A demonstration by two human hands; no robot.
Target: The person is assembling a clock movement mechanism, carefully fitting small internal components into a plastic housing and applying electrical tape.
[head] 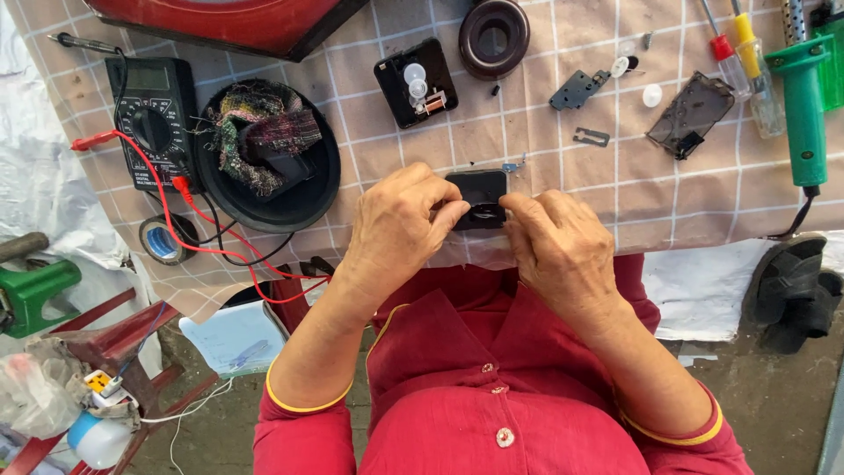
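Black plastic forms the small square casing [476, 199] that is held at the near edge of the table [545, 158], just above the red shirt of the person. Its upper face is plain and glossy, and a darker recess is seen low on its front side, between the fingertips. A small bluish metal piece [512, 165] lies just beyond its upper right corner.

The casing is gripped from both sides. The left hand [397, 230] is curled, with its thumb and forefinger pinched together against the left edge of the casing. The right hand [560, 248] is likewise curled, its fingertips pressed to the lower right edge at the recess. Both hands are closed on the casing, and their fingertips are nearly met across its front.

A checked tan cloth is spread over the table. To the left, a black multimeter [154, 119] is set with red and black leads trailing toward the table edge, and beside it a round black dish [308, 189] is filled with a wad of frayed cloth. A roll of tape [162, 239] lies below the multimeter. Farther back, an opened black mechanism with white gears [415, 84] and a dark round ring [493, 37] are seen. On the right, a green-handled tool [803, 110] and two screwdrivers [743, 62] are laid near small metal and plastic parts.
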